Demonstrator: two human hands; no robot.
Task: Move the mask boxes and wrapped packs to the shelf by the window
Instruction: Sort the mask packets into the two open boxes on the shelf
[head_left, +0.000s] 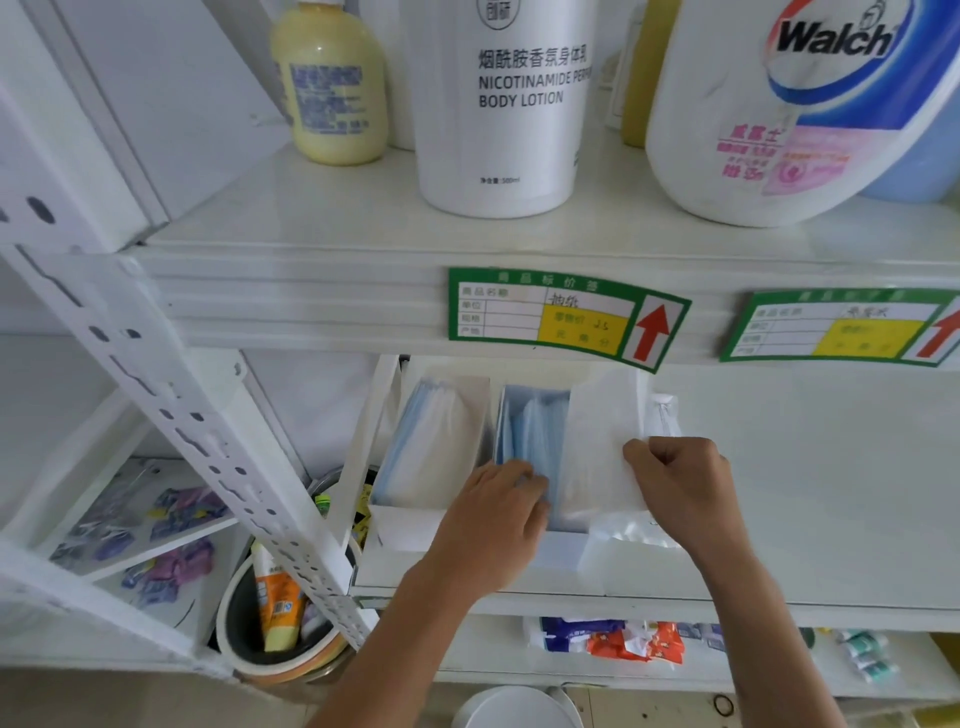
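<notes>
While two open mask boxes sat side by side on the middle shelf (779, 493), the left box (431, 447) stood at nine o'clock of the left hand (498, 514), whose fingers curled into the right box (530, 441). At three o'clock, the right hand (675, 483) pinched a wrapped pack (602, 441); better to lift it straight and clear first.

A single head-worn camera looks forward and a little down, very close to a white shelf (779, 467) unit. The upper shelf's front edge (311, 306) crosses the middle of the view. Bottles fill the top edge; lower shelves and floor show at the bottom. Wide-angle bending curves the left upright.
</notes>
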